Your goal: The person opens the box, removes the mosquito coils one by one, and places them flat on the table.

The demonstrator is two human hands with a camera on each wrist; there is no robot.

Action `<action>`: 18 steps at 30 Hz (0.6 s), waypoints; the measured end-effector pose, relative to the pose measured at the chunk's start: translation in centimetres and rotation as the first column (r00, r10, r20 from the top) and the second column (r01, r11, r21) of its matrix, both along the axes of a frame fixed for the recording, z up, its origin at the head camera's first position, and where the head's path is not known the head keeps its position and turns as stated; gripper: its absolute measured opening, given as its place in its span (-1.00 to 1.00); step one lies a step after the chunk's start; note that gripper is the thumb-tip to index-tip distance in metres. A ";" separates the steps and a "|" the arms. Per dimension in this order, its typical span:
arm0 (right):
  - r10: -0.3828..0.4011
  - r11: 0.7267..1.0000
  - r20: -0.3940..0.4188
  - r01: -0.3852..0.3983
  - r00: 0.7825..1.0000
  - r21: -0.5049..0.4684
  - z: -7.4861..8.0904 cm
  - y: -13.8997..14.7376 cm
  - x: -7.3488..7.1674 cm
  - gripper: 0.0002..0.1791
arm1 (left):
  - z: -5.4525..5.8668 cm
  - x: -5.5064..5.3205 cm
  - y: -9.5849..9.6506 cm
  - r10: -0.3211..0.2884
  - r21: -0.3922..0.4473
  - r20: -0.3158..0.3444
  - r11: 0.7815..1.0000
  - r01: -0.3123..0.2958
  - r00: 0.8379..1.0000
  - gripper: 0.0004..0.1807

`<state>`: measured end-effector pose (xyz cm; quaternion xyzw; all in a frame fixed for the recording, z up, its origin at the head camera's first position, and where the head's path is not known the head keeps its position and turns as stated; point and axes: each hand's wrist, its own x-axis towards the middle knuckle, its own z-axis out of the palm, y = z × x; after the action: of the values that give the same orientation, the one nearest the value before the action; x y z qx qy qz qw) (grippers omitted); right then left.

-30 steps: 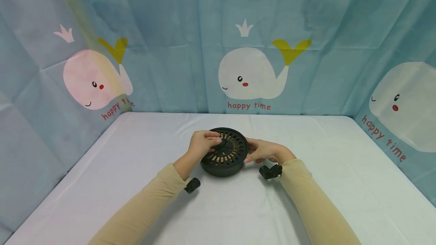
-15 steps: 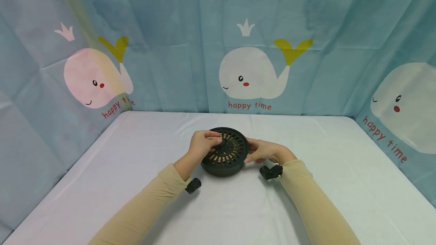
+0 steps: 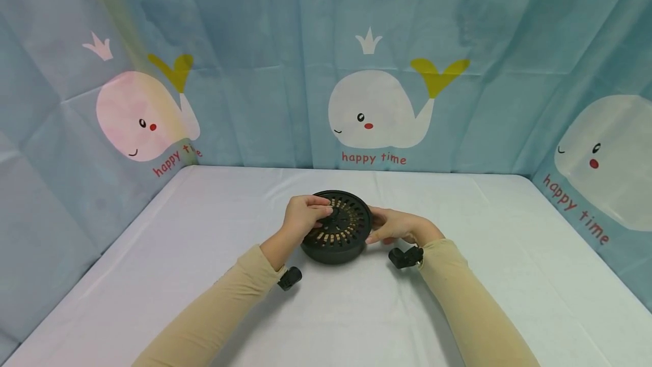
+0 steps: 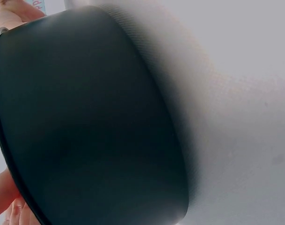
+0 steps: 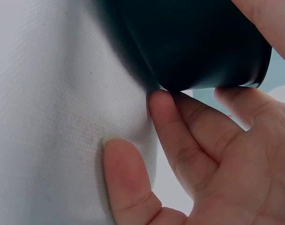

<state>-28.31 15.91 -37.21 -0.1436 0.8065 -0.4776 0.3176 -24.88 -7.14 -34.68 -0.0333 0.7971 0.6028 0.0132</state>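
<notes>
A round black mosquito coil holder (image 3: 333, 255) stands on the white table in the head view, its slotted lid (image 3: 351, 224) on top. Tan shows through the lid's slots. At the lid's centre, my left hand (image 3: 301, 215) pinches the small raised knob between thumb and fingers. My right hand (image 3: 399, 225) grips the holder's right side, thumb towards the front and fingers behind. In the right wrist view, fingertips (image 5: 163, 105) touch the lower edge of the dark wall. The smooth side wall (image 4: 91, 117) fills much of the left wrist view.
A white cloth (image 3: 204, 276) covers the table. Behind and beside it hang blue curtains (image 3: 254, 118) printed with whales. Small black wrist cameras (image 3: 290, 278) hang below both wrists, close to the table.
</notes>
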 end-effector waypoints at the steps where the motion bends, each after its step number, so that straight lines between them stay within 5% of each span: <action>1: 0.000 1.000 0.000 0.000 1.000 -0.001 0.0 0.0 0.0 0.09 | 0.0 0.0 0.0 0.002 -0.001 0.002 1.000 -0.002 1.000 -0.80; 18: 0.014 0.999 0.009 -0.014 1.000 -0.036 0.1 0.2 0.0 0.11 | 0.0 0.1 0.1 0.006 0.011 0.001 1.000 -0.006 1.000 -0.79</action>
<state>-28.27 16.07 -37.13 -0.1527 0.7954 -0.4902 0.3219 -24.77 -7.06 -34.67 -0.0360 0.7938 0.6070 0.0118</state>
